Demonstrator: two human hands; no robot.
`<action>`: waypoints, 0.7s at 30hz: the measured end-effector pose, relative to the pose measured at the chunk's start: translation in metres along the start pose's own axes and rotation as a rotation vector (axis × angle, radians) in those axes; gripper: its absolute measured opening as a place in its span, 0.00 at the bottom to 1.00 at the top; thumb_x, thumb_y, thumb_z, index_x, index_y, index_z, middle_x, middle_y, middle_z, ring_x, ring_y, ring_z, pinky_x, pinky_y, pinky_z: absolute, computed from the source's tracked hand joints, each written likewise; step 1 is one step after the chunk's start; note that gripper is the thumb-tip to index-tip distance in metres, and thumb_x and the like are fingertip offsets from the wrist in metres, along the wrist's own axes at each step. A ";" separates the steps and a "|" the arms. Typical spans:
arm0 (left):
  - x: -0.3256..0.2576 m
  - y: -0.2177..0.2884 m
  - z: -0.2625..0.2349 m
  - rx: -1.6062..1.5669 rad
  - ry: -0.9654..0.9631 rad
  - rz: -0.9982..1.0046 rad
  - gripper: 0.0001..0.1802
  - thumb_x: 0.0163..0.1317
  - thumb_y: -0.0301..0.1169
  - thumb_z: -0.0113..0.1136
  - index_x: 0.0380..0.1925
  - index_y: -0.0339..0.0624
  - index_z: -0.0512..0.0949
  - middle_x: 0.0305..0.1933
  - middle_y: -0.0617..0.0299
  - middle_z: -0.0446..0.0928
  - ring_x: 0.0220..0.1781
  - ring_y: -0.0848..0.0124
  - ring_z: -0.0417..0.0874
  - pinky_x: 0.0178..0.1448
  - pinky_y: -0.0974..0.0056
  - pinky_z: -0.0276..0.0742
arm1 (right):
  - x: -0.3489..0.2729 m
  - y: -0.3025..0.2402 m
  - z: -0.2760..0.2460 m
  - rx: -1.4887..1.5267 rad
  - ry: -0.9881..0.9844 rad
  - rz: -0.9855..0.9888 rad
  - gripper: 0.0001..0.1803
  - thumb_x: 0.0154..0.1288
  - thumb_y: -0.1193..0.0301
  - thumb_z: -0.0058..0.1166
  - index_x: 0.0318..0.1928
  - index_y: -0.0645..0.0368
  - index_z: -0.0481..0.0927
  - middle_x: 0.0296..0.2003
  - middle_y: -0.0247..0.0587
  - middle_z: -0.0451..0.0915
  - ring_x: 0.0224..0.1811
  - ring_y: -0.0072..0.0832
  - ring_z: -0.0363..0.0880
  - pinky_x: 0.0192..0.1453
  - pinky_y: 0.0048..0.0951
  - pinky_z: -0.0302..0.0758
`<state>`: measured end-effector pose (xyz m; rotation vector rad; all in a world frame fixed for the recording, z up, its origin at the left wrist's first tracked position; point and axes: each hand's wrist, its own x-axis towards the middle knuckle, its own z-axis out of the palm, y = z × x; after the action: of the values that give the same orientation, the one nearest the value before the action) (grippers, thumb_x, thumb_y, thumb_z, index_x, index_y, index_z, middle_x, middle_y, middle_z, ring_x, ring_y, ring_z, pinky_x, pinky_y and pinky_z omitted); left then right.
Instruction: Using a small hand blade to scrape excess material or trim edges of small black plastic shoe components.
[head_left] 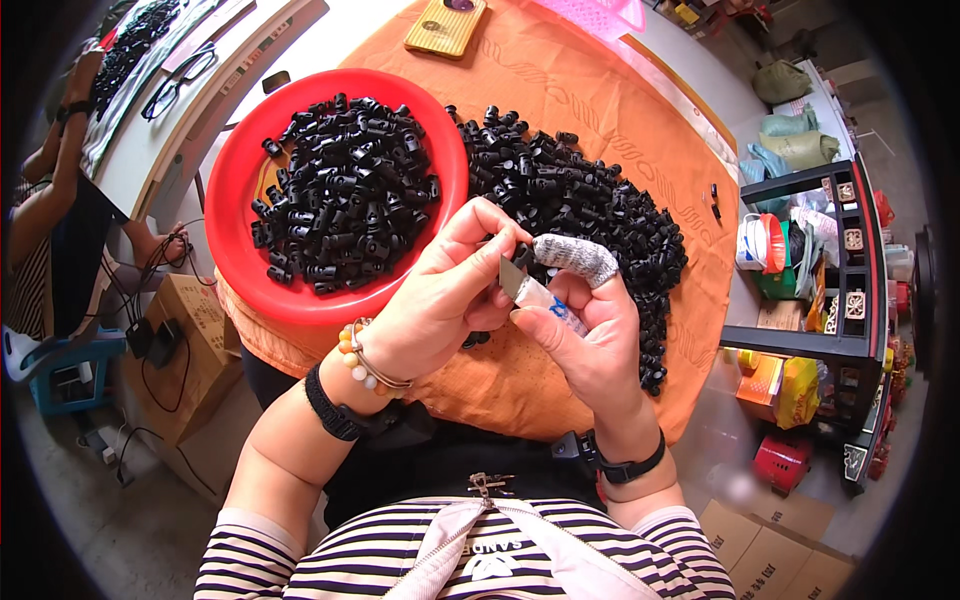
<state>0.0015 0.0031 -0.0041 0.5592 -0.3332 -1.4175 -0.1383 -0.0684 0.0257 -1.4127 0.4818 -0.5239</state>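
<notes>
your left hand (440, 300) pinches a small black plastic clip (522, 254) at its fingertips, above the orange cloth (560, 90); your right hand (590, 320), thumb bandaged, grips a small blade (512, 278) against it.

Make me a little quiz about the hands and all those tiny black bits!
1. True or false: the red bowl holds small black plastic parts.
2. What does the right hand grip? A) small blade B) spoon C) pen
3. What covers the right forefinger?

Key: 1 true. 2 A. 3 A wrapping of grey-white tape or cloth. The left hand pinches one black part beside the blade, over the orange cloth with its loose pile.
</notes>
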 end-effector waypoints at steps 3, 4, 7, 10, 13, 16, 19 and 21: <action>-0.001 0.000 0.000 0.000 0.008 -0.001 0.06 0.68 0.35 0.45 0.38 0.48 0.68 0.23 0.71 0.66 0.21 0.86 0.60 0.21 0.80 0.50 | 0.001 -0.001 -0.001 0.026 -0.019 0.007 0.22 0.59 0.81 0.54 0.54 0.63 0.64 0.39 0.38 0.75 0.40 0.17 0.74 0.44 0.18 0.71; -0.001 -0.001 0.000 0.001 0.013 -0.005 0.05 0.68 0.35 0.44 0.38 0.48 0.68 0.23 0.71 0.66 0.21 0.86 0.60 0.21 0.80 0.50 | 0.001 -0.001 -0.001 0.026 -0.019 0.007 0.22 0.59 0.81 0.54 0.54 0.63 0.64 0.39 0.38 0.75 0.40 0.17 0.74 0.44 0.18 0.71; -0.001 0.000 0.000 -0.001 -0.008 0.000 0.05 0.68 0.35 0.44 0.38 0.48 0.68 0.23 0.71 0.66 0.20 0.86 0.59 0.21 0.79 0.50 | 0.000 0.000 -0.002 0.040 -0.043 0.014 0.22 0.59 0.81 0.54 0.54 0.63 0.64 0.39 0.38 0.75 0.41 0.18 0.75 0.46 0.19 0.71; -0.002 0.000 -0.001 0.002 -0.018 -0.005 0.05 0.69 0.35 0.44 0.37 0.48 0.67 0.22 0.70 0.66 0.20 0.86 0.59 0.21 0.80 0.50 | 0.000 0.000 -0.001 0.027 -0.035 0.002 0.23 0.60 0.82 0.53 0.55 0.63 0.63 0.39 0.39 0.75 0.42 0.20 0.75 0.47 0.20 0.71; -0.001 0.000 0.000 0.001 -0.003 -0.007 0.05 0.69 0.35 0.44 0.37 0.48 0.67 0.22 0.70 0.66 0.19 0.86 0.58 0.21 0.79 0.50 | 0.001 0.001 0.000 0.066 -0.023 -0.013 0.23 0.60 0.81 0.53 0.55 0.63 0.63 0.40 0.39 0.75 0.43 0.20 0.75 0.49 0.21 0.71; -0.001 0.000 -0.001 -0.005 -0.020 -0.020 0.06 0.69 0.36 0.43 0.37 0.48 0.67 0.22 0.70 0.65 0.19 0.86 0.57 0.21 0.79 0.49 | 0.002 0.000 0.001 0.067 -0.020 -0.008 0.22 0.61 0.81 0.52 0.55 0.64 0.63 0.40 0.39 0.76 0.43 0.20 0.75 0.49 0.21 0.71; 0.000 0.000 -0.003 0.009 -0.023 -0.033 0.06 0.69 0.36 0.43 0.37 0.49 0.67 0.21 0.70 0.65 0.19 0.86 0.56 0.21 0.79 0.49 | 0.002 0.002 -0.002 0.040 -0.015 -0.022 0.20 0.61 0.80 0.53 0.54 0.64 0.65 0.40 0.38 0.76 0.42 0.19 0.75 0.48 0.20 0.71; 0.000 0.000 -0.003 0.022 -0.019 -0.036 0.06 0.69 0.36 0.43 0.37 0.49 0.67 0.22 0.70 0.65 0.19 0.86 0.56 0.21 0.79 0.49 | 0.001 0.005 -0.006 -0.120 -0.009 -0.046 0.19 0.61 0.79 0.54 0.53 0.64 0.67 0.40 0.37 0.77 0.40 0.16 0.74 0.47 0.18 0.71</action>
<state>0.0030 0.0034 -0.0066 0.5719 -0.3558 -1.4561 -0.1408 -0.0736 0.0202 -1.5432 0.4811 -0.5327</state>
